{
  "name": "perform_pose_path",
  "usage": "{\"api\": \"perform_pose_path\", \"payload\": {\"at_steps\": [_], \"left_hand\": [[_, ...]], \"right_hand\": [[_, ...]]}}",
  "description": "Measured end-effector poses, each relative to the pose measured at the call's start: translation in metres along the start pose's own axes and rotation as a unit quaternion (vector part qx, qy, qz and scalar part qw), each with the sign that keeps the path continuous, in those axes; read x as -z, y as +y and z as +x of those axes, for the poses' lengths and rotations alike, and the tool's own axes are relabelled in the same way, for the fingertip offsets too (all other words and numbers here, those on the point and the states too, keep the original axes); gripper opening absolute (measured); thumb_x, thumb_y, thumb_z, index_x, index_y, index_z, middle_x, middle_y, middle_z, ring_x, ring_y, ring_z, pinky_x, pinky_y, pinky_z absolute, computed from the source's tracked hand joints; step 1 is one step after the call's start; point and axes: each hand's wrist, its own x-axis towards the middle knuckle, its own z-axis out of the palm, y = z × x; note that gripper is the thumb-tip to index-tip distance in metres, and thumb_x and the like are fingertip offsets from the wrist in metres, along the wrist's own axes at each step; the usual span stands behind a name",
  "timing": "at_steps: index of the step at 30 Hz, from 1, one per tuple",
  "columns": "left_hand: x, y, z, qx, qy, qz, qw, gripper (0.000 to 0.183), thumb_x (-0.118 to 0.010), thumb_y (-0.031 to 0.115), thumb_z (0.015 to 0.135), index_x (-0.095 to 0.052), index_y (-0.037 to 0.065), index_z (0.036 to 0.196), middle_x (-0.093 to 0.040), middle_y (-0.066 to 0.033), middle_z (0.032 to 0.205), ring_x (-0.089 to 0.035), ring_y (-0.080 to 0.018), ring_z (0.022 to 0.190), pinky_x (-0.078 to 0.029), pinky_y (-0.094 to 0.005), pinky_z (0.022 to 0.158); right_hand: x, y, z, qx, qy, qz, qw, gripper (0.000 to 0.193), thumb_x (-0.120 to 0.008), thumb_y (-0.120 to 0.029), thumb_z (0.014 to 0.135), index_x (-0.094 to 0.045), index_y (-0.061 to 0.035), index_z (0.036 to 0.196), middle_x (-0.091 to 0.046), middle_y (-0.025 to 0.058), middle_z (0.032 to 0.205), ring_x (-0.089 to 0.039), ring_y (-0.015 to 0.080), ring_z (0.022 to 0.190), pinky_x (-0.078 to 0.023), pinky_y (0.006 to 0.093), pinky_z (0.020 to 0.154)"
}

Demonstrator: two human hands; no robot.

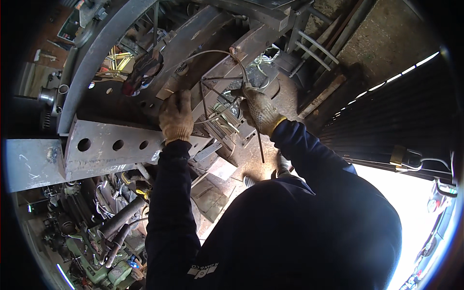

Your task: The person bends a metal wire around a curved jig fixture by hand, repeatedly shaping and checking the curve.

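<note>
Both my hands wear pale knitted work gloves with yellow cuffs. My left hand (176,116) is closed over the edge of a dark steel beam. A short light-coloured tip shows beyond its fingers, but what the fingers hold is hidden. My right hand (261,108) is wrapped round a thin metal rod frame (203,99), made of a large curved hoop with straight bent bars. One straight rod end points down below that hand. The frame spans the gap between my hands, in front of a long steel bar (251,46).
A thick steel plate with round holes (116,150) juts out at left, below a large curved metal band (92,63). Yellow sticks (120,60) lie beyond. Cluttered machinery (92,251) fills the lower left. A dark corrugated panel (401,111) stands at right, beside bright light.
</note>
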Motion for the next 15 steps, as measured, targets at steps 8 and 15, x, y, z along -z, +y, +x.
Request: {"api": "perform_pose_path", "payload": {"at_steps": [8,15], "left_hand": [[0.006,0.03,0.009,0.066,-0.028,0.004,0.997,0.047,-0.054,0.048,0.094,-0.07,0.005,0.106,-0.068,-0.0207,0.104,-0.062,-0.0412,0.101,-0.047,-0.0482,0.092],[0.01,0.02,0.004,0.05,-0.018,-0.008,0.999,0.054,-0.051,0.054,0.095,-0.07,0.005,0.109,-0.068,-0.0218,0.106,-0.061,-0.0418,0.103,-0.047,-0.0485,0.092]], "right_hand": [[-0.07,0.024,0.023,0.107,0.191,0.307,0.926,0.064,-0.055,-0.053,0.097,-0.04,-0.0122,0.143,-0.049,0.013,0.133,-0.051,0.0205,0.112,-0.045,0.0352,0.092],[-0.022,0.028,0.025,0.165,0.091,-0.106,0.976,0.049,-0.044,-0.049,0.101,-0.055,-0.0081,0.127,-0.063,0.0101,0.099,-0.058,0.0185,0.08,-0.048,0.0319,0.068]]}}
